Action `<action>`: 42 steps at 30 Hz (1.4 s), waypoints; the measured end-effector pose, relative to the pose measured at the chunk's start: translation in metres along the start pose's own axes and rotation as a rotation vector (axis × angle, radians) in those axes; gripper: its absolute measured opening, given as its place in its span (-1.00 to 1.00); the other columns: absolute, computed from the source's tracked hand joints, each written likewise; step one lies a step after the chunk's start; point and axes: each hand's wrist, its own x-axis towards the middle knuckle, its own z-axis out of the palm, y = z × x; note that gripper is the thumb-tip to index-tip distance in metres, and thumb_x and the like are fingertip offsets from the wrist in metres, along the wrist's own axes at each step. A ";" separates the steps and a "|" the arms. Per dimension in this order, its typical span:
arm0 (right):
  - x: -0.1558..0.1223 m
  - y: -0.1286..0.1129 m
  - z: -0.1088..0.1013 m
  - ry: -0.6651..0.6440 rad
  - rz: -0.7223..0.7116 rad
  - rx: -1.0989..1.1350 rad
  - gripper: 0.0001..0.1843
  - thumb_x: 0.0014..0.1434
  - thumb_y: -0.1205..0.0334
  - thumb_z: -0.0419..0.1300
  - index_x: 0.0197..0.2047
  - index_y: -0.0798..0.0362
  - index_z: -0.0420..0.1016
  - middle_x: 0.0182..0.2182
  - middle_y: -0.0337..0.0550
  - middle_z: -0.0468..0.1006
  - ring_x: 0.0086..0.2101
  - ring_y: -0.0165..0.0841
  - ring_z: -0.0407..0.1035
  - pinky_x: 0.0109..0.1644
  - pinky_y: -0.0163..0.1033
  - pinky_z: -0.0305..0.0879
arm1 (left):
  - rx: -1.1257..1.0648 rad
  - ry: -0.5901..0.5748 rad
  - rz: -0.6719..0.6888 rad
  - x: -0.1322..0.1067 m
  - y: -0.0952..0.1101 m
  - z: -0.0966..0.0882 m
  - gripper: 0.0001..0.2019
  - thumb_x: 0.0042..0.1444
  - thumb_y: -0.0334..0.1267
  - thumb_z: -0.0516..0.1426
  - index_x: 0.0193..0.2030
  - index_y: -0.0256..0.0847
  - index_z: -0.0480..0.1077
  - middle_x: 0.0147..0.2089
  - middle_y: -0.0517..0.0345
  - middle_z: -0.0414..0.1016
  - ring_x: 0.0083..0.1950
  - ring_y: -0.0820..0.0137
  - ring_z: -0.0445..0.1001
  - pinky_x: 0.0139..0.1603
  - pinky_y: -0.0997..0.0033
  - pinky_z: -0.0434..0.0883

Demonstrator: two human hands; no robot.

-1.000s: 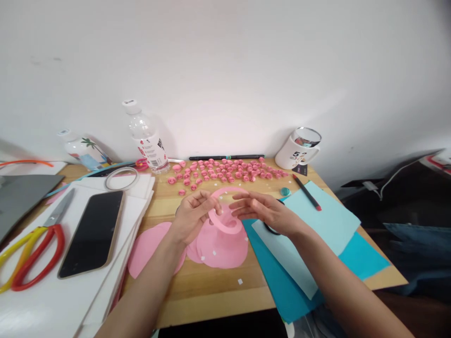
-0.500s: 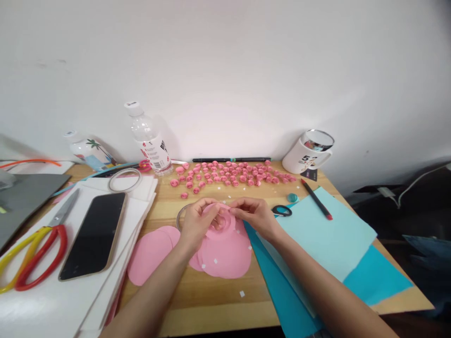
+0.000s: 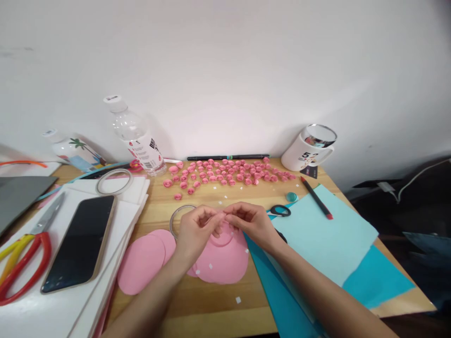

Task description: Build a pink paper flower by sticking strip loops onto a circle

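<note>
My left hand [image 3: 195,230] and my right hand [image 3: 251,223] meet fingertip to fingertip above the wooden table [image 3: 211,300]. Both pinch the end of a pink paper spiral strip [image 3: 225,234], whose loose coils hang below the fingers. Under them lie pink paper circles [image 3: 143,263] dotted with small white scraps. A clear tape ring [image 3: 175,217] lies just left of my left hand. Many small rolled pink paper roses [image 3: 225,172] are spread along the far side of the table.
A phone [image 3: 79,241] lies on white sheets [image 3: 42,310] at the left, with red-and-yellow scissors [image 3: 21,263], another tape ring [image 3: 114,181] and two bottles [image 3: 136,136]. Light and dark blue paper [image 3: 327,234], small scissors [image 3: 280,211], a red-tipped pencil [image 3: 316,198] and a white mug [image 3: 310,149] are at the right.
My hands came together from apart and now pinch the pink spiral, which was wider and looser a second ago. The view shifted slightly right and down.
</note>
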 end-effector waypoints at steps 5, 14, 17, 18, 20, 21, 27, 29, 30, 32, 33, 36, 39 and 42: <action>0.000 -0.002 0.000 0.091 -0.005 0.014 -0.79 -0.07 0.14 0.31 -0.38 0.09 0.51 -0.57 -0.26 0.48 -0.55 -0.48 0.32 -0.43 -0.32 0.30 | -0.061 -0.077 -0.066 0.002 0.000 -0.002 -0.87 -0.01 -0.25 0.17 -0.44 -0.28 0.42 -0.52 0.15 0.52 -0.52 0.45 0.47 -0.47 0.50 0.42; -0.001 -0.001 -0.001 -0.029 0.107 0.295 -0.79 -0.05 0.16 0.32 -0.32 0.07 0.54 -0.50 -0.19 0.59 -0.48 -0.42 0.47 -0.32 -0.27 0.43 | -0.001 0.020 -0.041 0.001 -0.002 0.001 -0.87 -0.10 -0.27 0.22 -0.54 -0.27 0.39 -0.65 0.27 0.39 -0.64 0.56 0.31 -0.63 0.60 0.27; 0.000 -0.001 -0.002 -0.043 0.132 0.374 -0.80 -0.07 0.21 0.34 -0.32 0.08 0.54 -0.47 -0.16 0.60 -0.44 -0.39 0.49 -0.29 -0.26 0.44 | -0.040 0.017 -0.044 0.002 0.000 0.000 -0.84 -0.11 -0.24 0.23 -0.52 -0.28 0.38 -0.60 0.22 0.44 -0.60 0.56 0.34 -0.59 0.60 0.27; 0.000 -0.001 -0.002 -0.045 0.134 0.379 -0.81 -0.09 0.24 0.35 -0.33 0.08 0.55 -0.48 -0.16 0.60 -0.44 -0.39 0.49 -0.29 -0.27 0.44 | -0.048 0.013 -0.035 0.002 0.000 0.000 -0.84 -0.12 -0.24 0.23 -0.52 -0.29 0.38 -0.57 0.20 0.47 -0.57 0.54 0.36 -0.56 0.59 0.29; -0.001 -0.001 -0.002 -0.045 0.126 0.379 -0.81 -0.13 0.28 0.37 -0.36 0.07 0.56 -0.49 -0.19 0.60 -0.45 -0.40 0.49 -0.30 -0.28 0.44 | -0.046 0.006 -0.016 0.002 0.001 0.000 -0.83 -0.12 -0.23 0.23 -0.53 -0.29 0.38 -0.54 0.18 0.48 -0.53 0.53 0.39 -0.51 0.59 0.31; -0.001 -0.001 -0.001 -0.045 0.118 0.375 -0.82 -0.14 0.30 0.38 -0.38 0.07 0.56 -0.50 -0.20 0.60 -0.46 -0.41 0.48 -0.31 -0.29 0.43 | -0.036 0.005 -0.007 0.001 0.001 0.001 -0.83 -0.11 -0.23 0.22 -0.53 -0.28 0.38 -0.55 0.19 0.47 -0.53 0.53 0.39 -0.52 0.59 0.30; -0.001 0.001 0.001 -0.066 0.093 0.300 -0.82 -0.15 0.29 0.39 -0.38 0.05 0.57 -0.50 -0.24 0.58 -0.50 -0.48 0.42 -0.34 -0.33 0.38 | -0.003 -0.015 -0.015 -0.001 -0.002 0.004 -0.84 -0.08 -0.24 0.19 -0.54 -0.28 0.37 -0.60 0.26 0.39 -0.61 0.60 0.27 -0.61 0.62 0.20; -0.002 0.001 0.001 -0.070 0.093 0.274 -0.82 -0.15 0.28 0.39 -0.39 0.06 0.57 -0.52 -0.25 0.57 -0.52 -0.49 0.40 -0.36 -0.33 0.36 | -0.022 -0.028 -0.034 -0.001 -0.002 0.005 -0.84 -0.08 -0.24 0.19 -0.54 -0.28 0.36 -0.63 0.29 0.36 -0.63 0.61 0.25 -0.62 0.63 0.19; -0.002 0.001 0.001 -0.071 0.093 0.265 -0.82 -0.15 0.28 0.38 -0.39 0.07 0.57 -0.52 -0.25 0.57 -0.52 -0.49 0.39 -0.37 -0.34 0.35 | -0.029 -0.035 -0.042 -0.001 -0.002 0.005 -0.84 -0.08 -0.24 0.19 -0.54 -0.28 0.36 -0.63 0.29 0.36 -0.64 0.61 0.25 -0.62 0.63 0.20; -0.002 0.001 0.001 -0.069 0.098 0.253 -0.82 -0.14 0.27 0.38 -0.38 0.07 0.57 -0.52 -0.24 0.56 -0.52 -0.49 0.39 -0.38 -0.34 0.35 | -0.036 -0.043 -0.051 -0.002 -0.002 0.006 -0.84 -0.09 -0.24 0.19 -0.54 -0.27 0.36 -0.63 0.29 0.36 -0.64 0.60 0.26 -0.62 0.62 0.22; -0.002 0.000 0.001 -0.067 0.099 0.248 -0.82 -0.14 0.26 0.38 -0.38 0.07 0.57 -0.52 -0.24 0.56 -0.52 -0.48 0.39 -0.38 -0.34 0.35 | -0.036 -0.040 -0.052 -0.002 -0.002 0.006 -0.84 -0.09 -0.24 0.20 -0.54 -0.28 0.36 -0.62 0.27 0.38 -0.63 0.59 0.28 -0.61 0.62 0.24; -0.003 -0.001 0.001 -0.054 0.107 0.229 -0.81 -0.14 0.24 0.38 -0.38 0.08 0.57 -0.53 -0.23 0.55 -0.52 -0.47 0.39 -0.38 -0.33 0.35 | -0.050 -0.038 -0.053 -0.001 -0.002 0.006 -0.84 -0.08 -0.23 0.20 -0.54 -0.28 0.37 -0.59 0.24 0.41 -0.59 0.57 0.32 -0.58 0.61 0.28; -0.003 -0.002 0.000 -0.048 0.118 0.213 -0.80 -0.13 0.21 0.37 -0.37 0.08 0.58 -0.53 -0.22 0.56 -0.51 -0.47 0.39 -0.36 -0.32 0.36 | -0.071 -0.043 -0.054 -0.001 -0.003 0.005 -0.85 -0.08 -0.24 0.20 -0.52 -0.28 0.38 -0.58 0.23 0.43 -0.59 0.57 0.33 -0.57 0.61 0.29; -0.003 -0.002 0.000 -0.054 0.120 0.208 -0.79 -0.09 0.19 0.35 -0.32 0.07 0.59 -0.55 -0.22 0.56 -0.51 -0.47 0.40 -0.35 -0.32 0.36 | -0.083 -0.050 -0.052 -0.001 -0.003 0.004 -0.85 -0.07 -0.25 0.20 -0.52 -0.28 0.38 -0.59 0.24 0.43 -0.60 0.58 0.32 -0.57 0.61 0.28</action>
